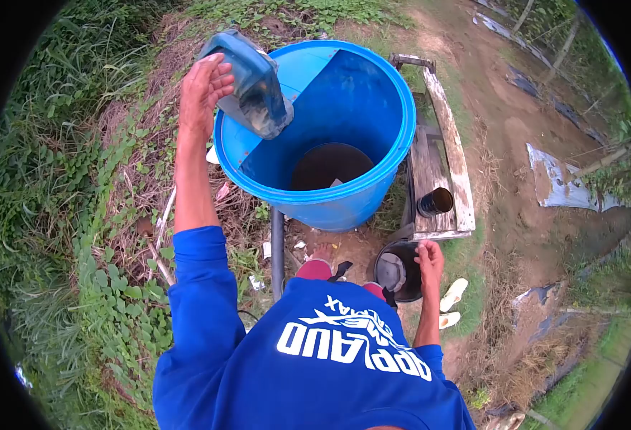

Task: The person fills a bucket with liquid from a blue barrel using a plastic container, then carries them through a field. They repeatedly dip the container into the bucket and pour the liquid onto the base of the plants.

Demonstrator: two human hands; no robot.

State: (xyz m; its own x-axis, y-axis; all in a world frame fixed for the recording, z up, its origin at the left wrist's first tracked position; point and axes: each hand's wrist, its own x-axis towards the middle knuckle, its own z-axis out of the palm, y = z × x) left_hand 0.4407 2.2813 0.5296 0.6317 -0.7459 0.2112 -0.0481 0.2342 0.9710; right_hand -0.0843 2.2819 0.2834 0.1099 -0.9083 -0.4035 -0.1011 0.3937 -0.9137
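I see left hand (204, 89) grasping jug (261, 89), drum (337, 210) right of hand; slack grip could drop jug. Right hand (431, 261) beside bucket (409, 271): can't tell grip.

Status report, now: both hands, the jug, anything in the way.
Left hand at blue jug, grip unclear. Jug over barrel's near-left rim in view. Right hand by black bucket, grip unclear. Wooden bench crowding bucket.

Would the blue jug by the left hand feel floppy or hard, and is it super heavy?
The jug is probably fairly stiff, since its sides and corners keep their shape. It may be light for its size, as one hand, the left hand, seems to hold it up. Its smooth-looking surface could be slippery if wet.
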